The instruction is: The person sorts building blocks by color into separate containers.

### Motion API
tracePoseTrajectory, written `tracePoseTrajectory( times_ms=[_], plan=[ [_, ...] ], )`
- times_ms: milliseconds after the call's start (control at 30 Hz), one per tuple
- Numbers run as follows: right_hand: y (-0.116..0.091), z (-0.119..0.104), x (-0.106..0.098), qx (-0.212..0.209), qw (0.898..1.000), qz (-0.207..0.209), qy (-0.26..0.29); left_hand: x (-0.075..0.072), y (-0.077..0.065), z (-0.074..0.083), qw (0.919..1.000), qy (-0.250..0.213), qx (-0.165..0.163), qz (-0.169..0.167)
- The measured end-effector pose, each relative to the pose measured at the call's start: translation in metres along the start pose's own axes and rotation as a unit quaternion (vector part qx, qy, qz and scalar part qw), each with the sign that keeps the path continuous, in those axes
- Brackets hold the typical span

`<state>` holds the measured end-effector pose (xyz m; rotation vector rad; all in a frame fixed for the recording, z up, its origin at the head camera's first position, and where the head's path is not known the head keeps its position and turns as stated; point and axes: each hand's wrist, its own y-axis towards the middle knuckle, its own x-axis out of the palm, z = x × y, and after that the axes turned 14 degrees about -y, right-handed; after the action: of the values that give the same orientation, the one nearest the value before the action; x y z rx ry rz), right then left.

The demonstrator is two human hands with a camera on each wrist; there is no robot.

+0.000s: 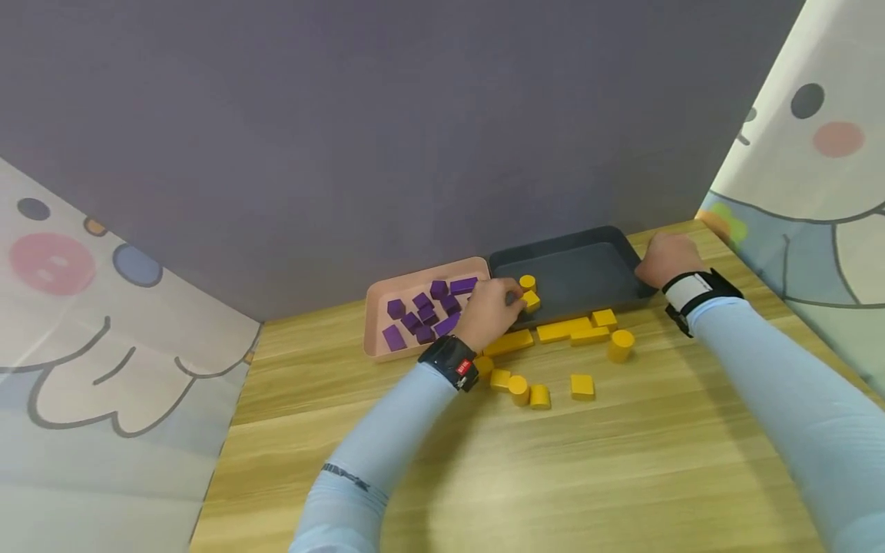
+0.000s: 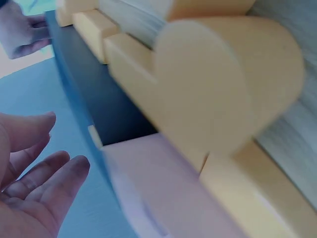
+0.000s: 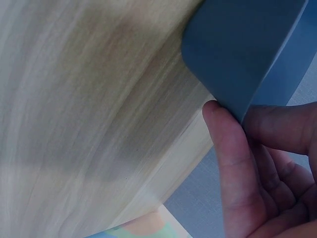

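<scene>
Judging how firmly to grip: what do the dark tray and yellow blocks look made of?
Dark tray: probably plastic, low sheen; smooth, thin wall with rounded corners. Yellow blocks: possibly painted wood, foam or plastic, matte; even colour, no visible grain.

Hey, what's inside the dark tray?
Inside the dark tray, a yellow cylinder and a yellow block show. The left hand covers its near left corner; anything there is hidden.

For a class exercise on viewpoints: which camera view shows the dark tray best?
The head view: the dark tray shows almost whole, inside included. Left wrist shows only part; right wrist, just one end, pinched by the right hand.
</scene>
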<state>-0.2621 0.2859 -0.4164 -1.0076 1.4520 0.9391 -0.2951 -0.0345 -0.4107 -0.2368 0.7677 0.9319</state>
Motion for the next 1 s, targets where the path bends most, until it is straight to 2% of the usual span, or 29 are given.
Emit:
tracePoseTrajectory(
  times_ms=[200,333,433,533,667,800,1000],
  plan=[
    [0.008,0.002,-0.001,-0.008,1.0,0.004,-0.001,-0.019,-0.029,0.011,0.9987,-0.014,0.047,0.016],
    [0.012,0.004,-0.002,-0.007,1.0,0.005,-0.004,-0.023,-0.054,0.016,0.998,-0.006,0.059,0.019],
    [0.014,0.008,-0.002,-0.001,1.0,0.003,-0.01,-0.023,-0.072,0.017,0.9973,0.0,0.073,-0.001],
    [0.015,0.011,-0.003,0.003,1.0,0.001,-0.02,-0.02,-0.089,0.016,0.9946,0.021,0.096,-0.036],
    [0.017,0.013,-0.005,0.0,1.0,-0.004,-0.03,-0.011,-0.104,0.014,0.984,0.081,0.131,-0.089],
    [0.019,0.017,-0.006,-0.004,0.999,0.0,-0.031,0.0,-0.108,0.011,0.9699,0.129,0.159,-0.133],
    [0.019,0.02,-0.006,-0.006,0.999,0.002,-0.032,0.015,-0.105,0.012,0.9507,0.201,0.158,-0.175]
  ],
)
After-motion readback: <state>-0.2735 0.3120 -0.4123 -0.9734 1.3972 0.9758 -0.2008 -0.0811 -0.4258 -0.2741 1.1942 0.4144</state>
